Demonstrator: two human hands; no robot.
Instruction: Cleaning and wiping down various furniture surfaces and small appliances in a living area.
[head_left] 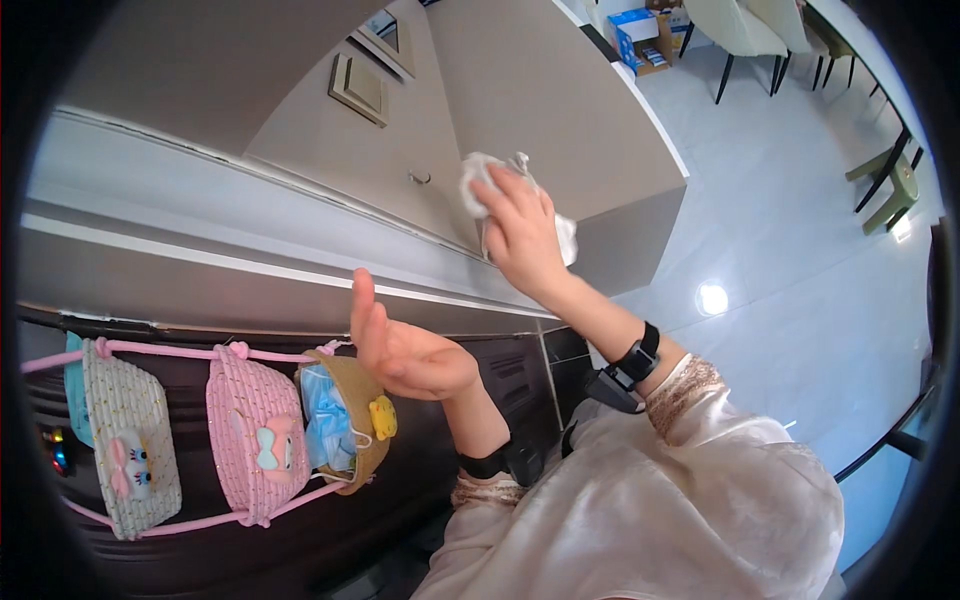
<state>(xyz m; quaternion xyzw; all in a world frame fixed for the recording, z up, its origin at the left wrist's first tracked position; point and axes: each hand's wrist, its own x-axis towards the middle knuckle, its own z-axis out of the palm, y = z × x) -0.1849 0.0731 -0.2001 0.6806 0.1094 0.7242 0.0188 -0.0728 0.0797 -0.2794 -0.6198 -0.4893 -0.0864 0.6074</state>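
A crumpled white cloth (477,188) lies under my right hand (525,228), whose fingers press it against the inner corner of a grey cabinet niche (560,120). Parts of the cloth stick out past both sides of the hand. My left hand (415,352) is raised with its fingers apart and nothing in it, beside the cabinet's pale lower ledge (290,282). Just left of that hand hangs a tan woven basket (372,455) holding blue face masks (325,420). A small metal hook (420,179) sits on the niche's back panel, left of the cloth.
A pink woven basket (250,400) and a white one (130,400) hang on pink cords on a dark door. A switch plate (358,90) is on the niche's back panel. Beyond the cabinet's edge are pale chairs (735,25), a green stool (900,185) and a blue box (632,30).
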